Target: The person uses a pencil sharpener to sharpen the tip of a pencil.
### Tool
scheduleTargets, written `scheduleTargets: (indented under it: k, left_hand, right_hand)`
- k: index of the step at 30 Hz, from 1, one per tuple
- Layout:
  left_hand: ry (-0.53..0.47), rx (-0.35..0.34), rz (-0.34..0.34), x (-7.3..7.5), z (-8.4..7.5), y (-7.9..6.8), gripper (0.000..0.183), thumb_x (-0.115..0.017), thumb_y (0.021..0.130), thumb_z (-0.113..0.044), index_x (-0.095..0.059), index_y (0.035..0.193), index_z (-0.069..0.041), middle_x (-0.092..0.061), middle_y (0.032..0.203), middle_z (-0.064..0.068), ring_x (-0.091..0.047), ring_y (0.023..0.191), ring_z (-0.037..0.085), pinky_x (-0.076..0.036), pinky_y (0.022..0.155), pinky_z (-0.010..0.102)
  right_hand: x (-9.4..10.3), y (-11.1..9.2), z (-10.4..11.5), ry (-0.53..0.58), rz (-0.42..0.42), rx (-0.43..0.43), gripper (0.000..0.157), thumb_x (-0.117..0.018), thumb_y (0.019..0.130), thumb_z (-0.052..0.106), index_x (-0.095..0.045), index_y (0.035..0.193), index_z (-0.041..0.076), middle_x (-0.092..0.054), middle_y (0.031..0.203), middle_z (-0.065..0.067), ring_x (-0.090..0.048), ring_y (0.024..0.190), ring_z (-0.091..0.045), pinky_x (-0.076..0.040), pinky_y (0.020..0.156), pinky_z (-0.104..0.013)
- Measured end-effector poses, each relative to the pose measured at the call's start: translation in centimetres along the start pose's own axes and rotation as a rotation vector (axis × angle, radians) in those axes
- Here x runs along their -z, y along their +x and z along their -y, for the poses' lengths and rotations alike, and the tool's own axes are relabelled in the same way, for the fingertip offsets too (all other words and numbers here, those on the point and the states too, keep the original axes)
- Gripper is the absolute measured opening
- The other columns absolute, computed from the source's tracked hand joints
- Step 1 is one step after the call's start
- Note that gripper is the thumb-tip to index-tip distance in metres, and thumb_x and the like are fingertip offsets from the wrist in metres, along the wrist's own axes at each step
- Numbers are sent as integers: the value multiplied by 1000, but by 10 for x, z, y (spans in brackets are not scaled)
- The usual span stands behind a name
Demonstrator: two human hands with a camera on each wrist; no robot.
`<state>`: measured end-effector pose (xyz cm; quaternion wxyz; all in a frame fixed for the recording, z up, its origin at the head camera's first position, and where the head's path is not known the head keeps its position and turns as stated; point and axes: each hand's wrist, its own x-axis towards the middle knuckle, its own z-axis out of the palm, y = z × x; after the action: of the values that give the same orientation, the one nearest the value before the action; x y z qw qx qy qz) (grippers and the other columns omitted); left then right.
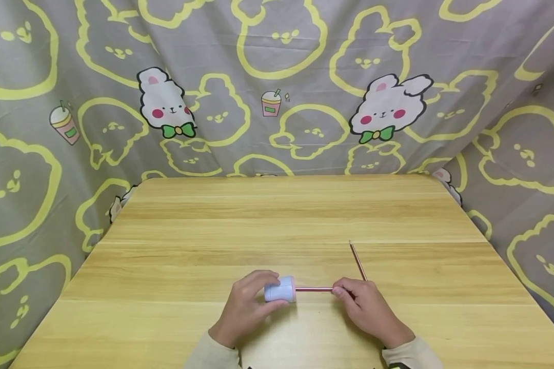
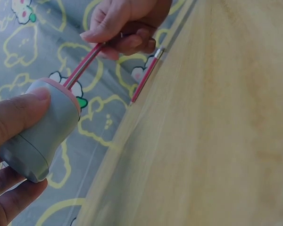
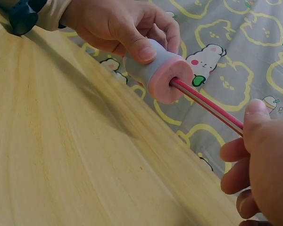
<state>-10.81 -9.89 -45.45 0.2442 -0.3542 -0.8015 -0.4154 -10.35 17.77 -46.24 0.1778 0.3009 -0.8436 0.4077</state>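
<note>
My left hand point(image 1: 248, 302) grips a light-blue pencil sharpener point(image 1: 279, 290) with a pink end, thumb on one side and fingers on the other. A red-and-silver striped pencil point(image 3: 207, 104) runs into the hole in the pink end, so its inserted tip is hidden. Its outer part is pinched by my right hand point(image 1: 367, 307) between thumb and forefinger. Sharpener and pencil are held roughly level, close over the tabletop in the head view. Just beyond the right hand, a second striped pencil point(image 1: 358, 261) lies on the table.
The wood-grain table point(image 1: 189, 215) stretches away beyond both hands. Behind it and along its sides hangs a grey curtain point(image 1: 304, 92) printed with yellow outlines and white rabbits. A tiny dark speck point(image 1: 319, 312) shows on the wood between the hands.
</note>
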Motion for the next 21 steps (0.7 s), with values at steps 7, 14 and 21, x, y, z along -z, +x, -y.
scheduleTargets:
  k: [7, 14, 21]
  left_hand:
    - [13, -15, -10, -1, -1, 0, 36, -90, 64, -13, -67, 91, -6, -69, 101, 9, -67, 92, 21, -56, 83, 22]
    - [18, -7, -4, -1, -1, 1, 36, -90, 64, -14, -67, 91, -6, -70, 101, 10, -67, 92, 21, -56, 83, 22]
    - [21, -16, -6, 0, -1, 1, 35, -90, 65, -14, -67, 90, -5, -70, 100, 12, -67, 92, 21, -56, 84, 23]
  right_hand:
    - [0, -1, 0, 22, 4, -26, 15, -68, 88, 1, -64, 98, 10, -45, 65, 17, -36, 55, 6, -35, 43, -11]
    - [0, 0, 0, 20, -22, 15, 21, -69, 86, -2, -61, 88, 18, -42, 66, 19, -35, 56, 6, -33, 44, -8]
    - [0, 0, 0, -2, -17, 14, 22, -65, 87, -6, -62, 76, 13, -51, 65, 11, -39, 57, 5, -38, 48, -9]
